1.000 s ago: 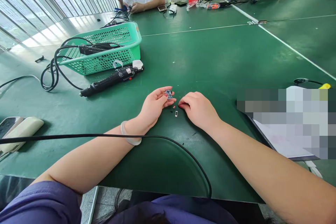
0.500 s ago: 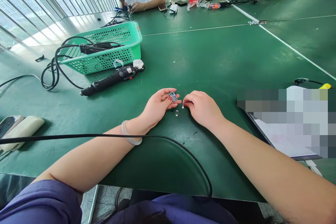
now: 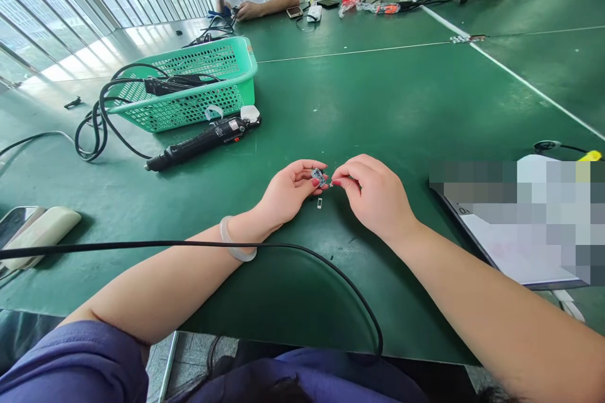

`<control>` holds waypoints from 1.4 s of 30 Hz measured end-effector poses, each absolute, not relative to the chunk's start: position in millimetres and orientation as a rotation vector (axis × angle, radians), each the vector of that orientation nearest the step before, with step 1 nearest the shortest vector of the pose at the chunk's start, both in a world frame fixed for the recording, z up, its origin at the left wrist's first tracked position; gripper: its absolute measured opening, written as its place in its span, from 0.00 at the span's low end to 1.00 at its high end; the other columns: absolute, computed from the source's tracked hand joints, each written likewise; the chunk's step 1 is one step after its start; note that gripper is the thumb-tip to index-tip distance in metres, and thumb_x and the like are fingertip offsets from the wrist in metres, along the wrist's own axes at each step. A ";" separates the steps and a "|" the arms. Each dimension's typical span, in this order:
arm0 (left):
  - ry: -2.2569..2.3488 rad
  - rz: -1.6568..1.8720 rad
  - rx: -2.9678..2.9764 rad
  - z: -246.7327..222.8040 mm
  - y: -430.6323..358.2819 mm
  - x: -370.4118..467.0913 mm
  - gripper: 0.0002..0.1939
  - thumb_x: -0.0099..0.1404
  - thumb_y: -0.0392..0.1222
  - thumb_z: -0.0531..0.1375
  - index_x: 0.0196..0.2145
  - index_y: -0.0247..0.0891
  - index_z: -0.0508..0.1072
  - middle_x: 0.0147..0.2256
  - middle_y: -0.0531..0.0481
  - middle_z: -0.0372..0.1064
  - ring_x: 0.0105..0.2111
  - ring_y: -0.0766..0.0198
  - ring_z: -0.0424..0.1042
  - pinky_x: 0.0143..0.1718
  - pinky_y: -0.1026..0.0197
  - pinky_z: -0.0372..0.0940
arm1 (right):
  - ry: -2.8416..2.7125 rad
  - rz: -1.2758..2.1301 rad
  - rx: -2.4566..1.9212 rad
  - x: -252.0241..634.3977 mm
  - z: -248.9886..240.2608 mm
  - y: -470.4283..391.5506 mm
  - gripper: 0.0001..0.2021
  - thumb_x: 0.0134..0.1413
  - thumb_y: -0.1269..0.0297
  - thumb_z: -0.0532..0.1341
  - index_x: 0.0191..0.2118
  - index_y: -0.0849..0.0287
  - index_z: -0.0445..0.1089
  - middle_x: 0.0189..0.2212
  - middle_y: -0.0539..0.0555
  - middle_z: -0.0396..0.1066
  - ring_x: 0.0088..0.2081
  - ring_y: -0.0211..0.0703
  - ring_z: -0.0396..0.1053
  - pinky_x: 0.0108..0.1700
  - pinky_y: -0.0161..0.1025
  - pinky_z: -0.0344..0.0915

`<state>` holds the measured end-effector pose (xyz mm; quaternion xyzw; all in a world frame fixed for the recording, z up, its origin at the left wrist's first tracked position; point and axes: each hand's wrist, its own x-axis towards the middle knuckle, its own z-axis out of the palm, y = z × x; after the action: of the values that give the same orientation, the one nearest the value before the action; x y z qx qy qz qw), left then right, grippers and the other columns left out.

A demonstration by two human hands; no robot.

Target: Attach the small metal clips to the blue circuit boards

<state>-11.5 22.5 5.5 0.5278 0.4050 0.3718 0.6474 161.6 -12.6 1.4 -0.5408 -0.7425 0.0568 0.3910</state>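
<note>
My left hand [image 3: 290, 192] holds a small grey-blue part [image 3: 318, 176] between thumb and fingers, tilted toward the right. Close beside it, the thumb and index finger of my right hand [image 3: 375, 192] pinch a tiny pale piece [image 3: 331, 184], too small to make out well. The two hands nearly meet at the fingertips; whether the two parts touch cannot be seen. Just below them a small white rectangular frame [image 3: 319, 203] lies on the green table [image 3: 283, 289].
A green basket [image 3: 189, 107] with cables stands at the left, a black electric screwdriver [image 3: 203, 141] before it. A black cable [image 3: 302, 249] crosses in front of my left forearm. Phone-like items [image 3: 51, 233] lie far left, a clipboard [image 3: 524, 233] right. Two people sit across.
My right hand has lifted slightly, and its pinched piece is closer to the part in my left hand. That part has turned and shifted right. At the back right, a person's hands have moved apart.
</note>
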 end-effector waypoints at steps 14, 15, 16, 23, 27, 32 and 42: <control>0.863 0.746 1.150 8.6 16.7 -10.6 0.10 0.59 0.32 0.64 0.40 0.35 0.73 0.31 0.52 0.75 0.31 0.71 0.73 0.41 0.62 0.69 | -1.873 0.041 -1.297 147.0 8.2 -24.6 0.13 0.63 0.69 0.55 0.35 0.55 0.77 0.34 0.53 0.77 0.36 0.43 0.72 0.38 0.41 0.68; 0.839 0.741 1.115 8.1 16.7 -10.7 0.11 0.60 0.32 0.65 0.41 0.35 0.72 0.31 0.52 0.75 0.32 0.70 0.74 0.41 0.62 0.69 | -1.834 0.114 -1.266 146.9 8.8 -25.5 0.12 0.63 0.69 0.55 0.36 0.54 0.78 0.35 0.53 0.77 0.37 0.43 0.73 0.39 0.41 0.69; 0.817 0.740 1.077 7.8 16.9 -10.9 0.10 0.60 0.33 0.64 0.41 0.35 0.72 0.32 0.51 0.76 0.33 0.70 0.75 0.42 0.62 0.70 | -1.792 0.174 -1.238 147.2 9.4 -26.0 0.13 0.63 0.70 0.55 0.38 0.53 0.78 0.36 0.52 0.78 0.38 0.42 0.73 0.40 0.40 0.69; 0.856 1.086 0.767 11.3 27.2 -12.8 0.11 0.66 0.31 0.57 0.45 0.38 0.72 0.39 0.51 0.75 0.34 0.73 0.75 0.44 0.67 0.69 | -1.687 0.294 -1.367 152.7 0.8 -16.8 0.11 0.62 0.72 0.56 0.43 0.57 0.76 0.38 0.54 0.76 0.38 0.42 0.72 0.39 0.40 0.68; 0.898 1.200 0.664 11.7 31.5 -12.7 0.11 0.66 0.28 0.55 0.44 0.36 0.72 0.35 0.51 0.74 0.32 0.74 0.73 0.42 0.68 0.69 | -1.970 0.323 -1.466 148.5 -10.8 -7.1 0.10 0.58 0.73 0.60 0.41 0.57 0.77 0.39 0.55 0.75 0.42 0.47 0.69 0.44 0.45 0.67; 0.873 1.164 0.714 10.0 28.0 -12.1 0.12 0.65 0.29 0.57 0.45 0.37 0.72 0.36 0.51 0.74 0.33 0.72 0.74 0.46 0.64 0.68 | -2.115 0.299 -1.529 143.4 -14.2 1.3 0.07 0.59 0.70 0.61 0.34 0.57 0.78 0.36 0.55 0.73 0.39 0.47 0.66 0.42 0.44 0.65; 0.834 1.138 0.757 8.7 26.2 -12.6 0.10 0.66 0.30 0.56 0.44 0.38 0.71 0.35 0.52 0.75 0.30 0.73 0.74 0.37 0.67 0.68 | -2.200 0.228 -1.525 139.0 -14.6 2.0 0.07 0.61 0.70 0.60 0.34 0.59 0.75 0.36 0.55 0.72 0.39 0.46 0.65 0.40 0.42 0.63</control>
<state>-12.6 26.2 8.7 0.3395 0.3739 0.5101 0.6963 139.0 2.0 -14.6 -0.5530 -0.7978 0.0828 0.2255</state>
